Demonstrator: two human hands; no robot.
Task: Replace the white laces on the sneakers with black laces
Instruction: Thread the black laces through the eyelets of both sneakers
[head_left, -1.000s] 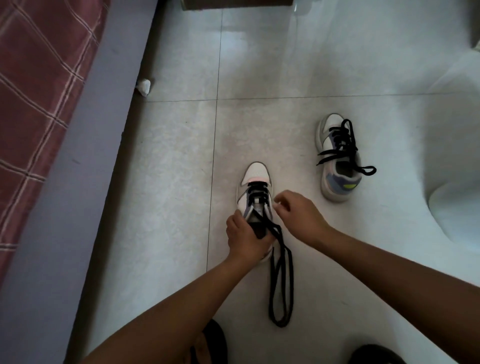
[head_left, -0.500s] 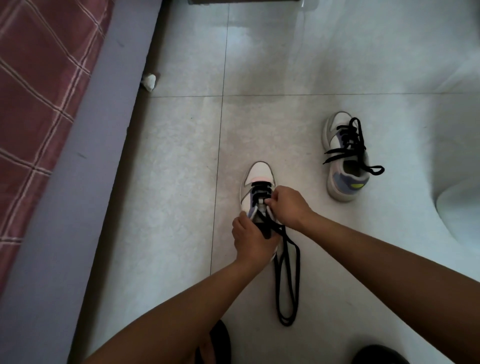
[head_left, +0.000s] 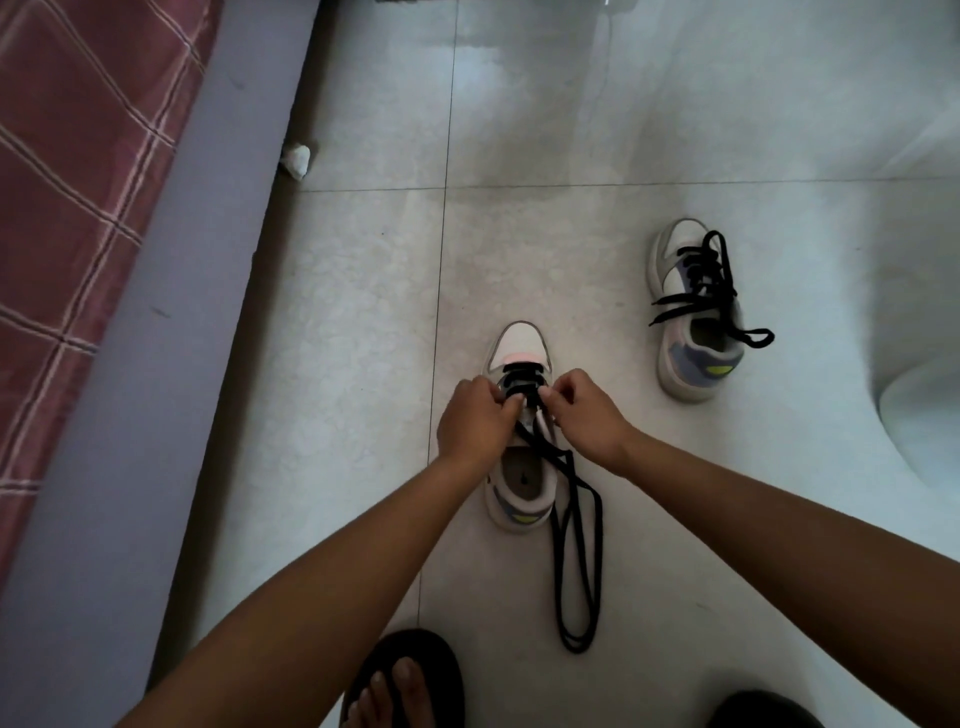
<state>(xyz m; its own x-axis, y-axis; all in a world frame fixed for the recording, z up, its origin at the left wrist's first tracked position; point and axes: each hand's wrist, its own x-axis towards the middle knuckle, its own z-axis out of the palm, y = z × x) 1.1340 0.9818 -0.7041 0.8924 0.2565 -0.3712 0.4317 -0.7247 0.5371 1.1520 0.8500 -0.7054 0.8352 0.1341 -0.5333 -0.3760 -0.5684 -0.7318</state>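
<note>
A white and grey sneaker (head_left: 521, 486) stands on the tiled floor with its toe pointing away from me. A black lace (head_left: 576, 551) runs through its front eyelets, and its two long ends trail over the floor to the right of the heel. My left hand (head_left: 475, 423) and my right hand (head_left: 584, 415) sit over the middle of the shoe, each pinching the black lace near the eyelets. A second sneaker (head_left: 693, 312) with a loose black lace stands further right.
A bed edge (head_left: 156, 338) with a red checked cover runs along the left. A small white crumpled scrap (head_left: 297, 160) lies beside it. My foot in a black slipper (head_left: 405, 680) is at the bottom; a pale rounded object (head_left: 924, 410) sits far right.
My left hand has moved from the heel opening up to the eyelets. My right hand stays at the eyelets. The heel opening is now uncovered.
</note>
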